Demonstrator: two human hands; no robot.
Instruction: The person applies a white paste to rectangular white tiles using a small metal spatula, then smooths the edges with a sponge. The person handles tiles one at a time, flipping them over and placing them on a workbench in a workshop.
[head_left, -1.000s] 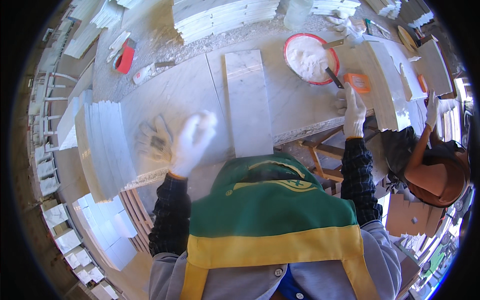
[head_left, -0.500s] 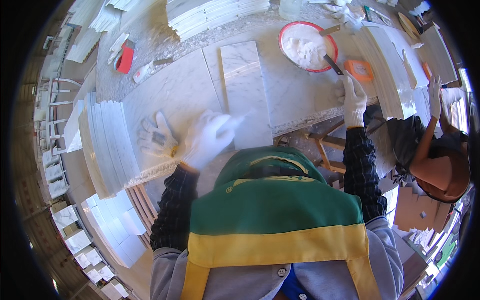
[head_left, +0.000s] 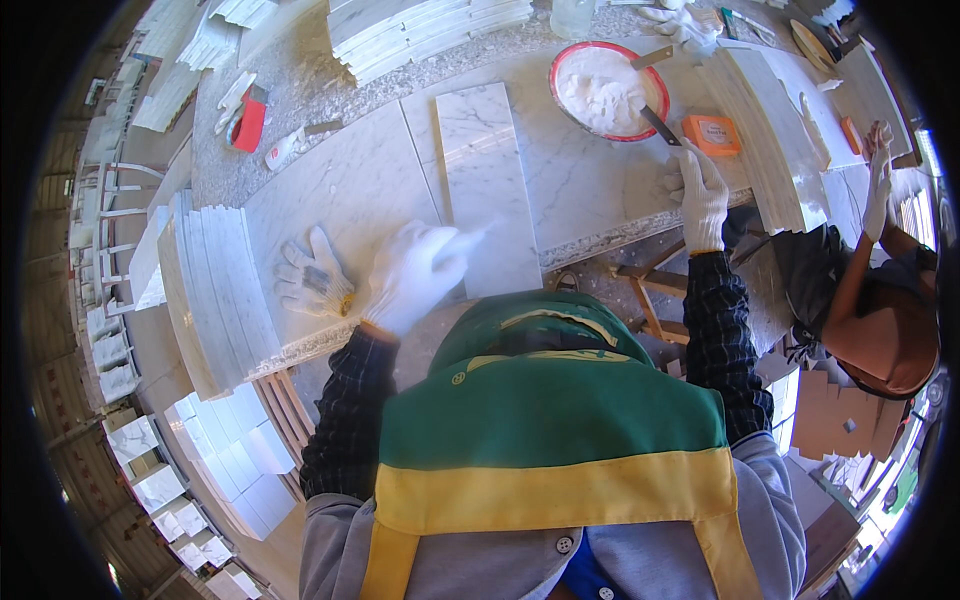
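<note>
My left hand point(head_left: 418, 272), in a white knit glove, is curled beside the left edge of a long grey-veined marble tile point(head_left: 488, 165). Motion blurs its fingers, and a pale smear reaches from them over the tile; what they hold cannot be made out. On the right, my right hand point(head_left: 703, 195), gloved too, is closed on a putty knife point(head_left: 657, 122). The knife's dark blade leans over the rim of a red-edged bowl point(head_left: 558, 85) of white paste point(head_left: 603, 92). A second flat tool point(head_left: 652, 58) rests on the bowl's far rim.
A loose glove point(head_left: 315, 272) lies left of my left hand. Tile stacks stand at the left point(head_left: 215, 290), right point(head_left: 765, 140) and back point(head_left: 420, 35). Beyond are a red tool point(head_left: 248, 122), a white-handled scraper point(head_left: 290, 148) and an orange box point(head_left: 712, 135). A co-worker point(head_left: 880, 320) works at the right.
The bowl, tile and tools sit slightly further left and higher in view. My left hand stays blurred by the tile; my right hand keeps hold of the putty knife.
</note>
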